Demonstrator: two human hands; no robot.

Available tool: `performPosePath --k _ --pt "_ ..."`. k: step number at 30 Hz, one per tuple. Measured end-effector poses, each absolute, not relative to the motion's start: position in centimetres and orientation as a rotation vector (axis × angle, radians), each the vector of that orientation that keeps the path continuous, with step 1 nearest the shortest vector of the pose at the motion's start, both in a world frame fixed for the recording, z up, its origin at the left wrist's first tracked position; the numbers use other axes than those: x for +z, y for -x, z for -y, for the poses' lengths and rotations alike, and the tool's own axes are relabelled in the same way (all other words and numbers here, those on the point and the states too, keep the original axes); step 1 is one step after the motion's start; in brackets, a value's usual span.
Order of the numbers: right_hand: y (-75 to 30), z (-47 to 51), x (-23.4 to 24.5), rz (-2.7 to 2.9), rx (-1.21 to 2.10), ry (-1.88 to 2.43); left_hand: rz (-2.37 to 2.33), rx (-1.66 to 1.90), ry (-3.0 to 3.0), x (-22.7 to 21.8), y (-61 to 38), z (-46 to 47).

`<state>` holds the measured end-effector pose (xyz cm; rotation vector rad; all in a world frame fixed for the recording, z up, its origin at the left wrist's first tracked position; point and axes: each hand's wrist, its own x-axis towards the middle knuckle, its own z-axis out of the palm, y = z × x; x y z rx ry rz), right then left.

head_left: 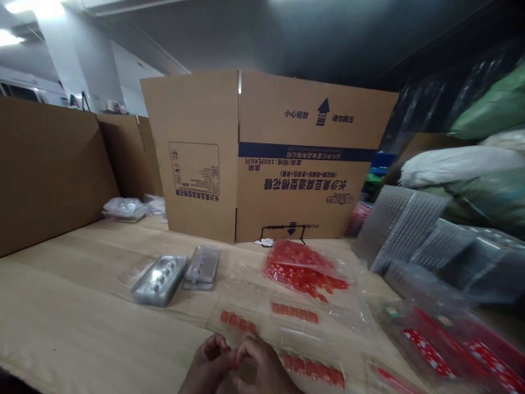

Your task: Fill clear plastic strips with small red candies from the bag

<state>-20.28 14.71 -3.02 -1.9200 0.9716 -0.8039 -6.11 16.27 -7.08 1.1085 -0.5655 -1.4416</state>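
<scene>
My left hand (pixel 207 364) and my right hand (pixel 262 364) meet low in the middle of the head view, both with fingers curled in a pinch. Whatever lies between the fingertips is too small and blurred to name. Just beyond them is a clear plastic tray with a row of red pieces (pixel 238 320). A second row of red pieces (pixel 294 312) sits farther right, and a third row (pixel 314 370) lies beside my right hand, partly covered by it. Behind these, an open clear bag of loose red pieces (pixel 301 268) spills toward me.
Stacked clear plastic trays (pixel 159 279) stand left of centre, with another stack (pixel 203 266) beside them. A large cardboard box (pixel 287 197) walls off the back. Bags with red-and-white packets (pixel 429 353) and leaning clear trays (pixel 404 224) crowd the right. Cardboard (pixel 49 169) borders the left.
</scene>
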Motion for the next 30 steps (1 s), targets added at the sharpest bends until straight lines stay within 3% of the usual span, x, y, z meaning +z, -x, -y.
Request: performPosePath --k 4,9,19,23,26,30 --pt "16.9 -11.8 -2.4 -1.088 -0.827 2.135 0.806 -1.162 -1.308 -5.4 2.5 -15.6" --pt "13.7 -7.0 -2.6 -1.143 -0.609 2.350 0.993 -0.759 -1.507 -4.2 -1.6 -14.5" --pt "12.7 -7.4 -3.2 -1.077 -0.518 2.491 1.453 -0.623 -1.489 -7.2 -1.4 -11.9" --pt "18.3 -6.4 -2.2 -1.170 -0.618 2.436 1.763 -0.370 -1.515 -8.5 -2.0 -11.2" --pt "27.1 -4.4 -2.0 -1.549 -0.726 2.261 2.040 -0.156 -1.531 -9.3 -2.6 -10.6" --pt "37.7 -1.6 -2.8 -1.983 -0.758 1.954 2.009 0.013 -1.515 -10.9 -3.4 -10.1"
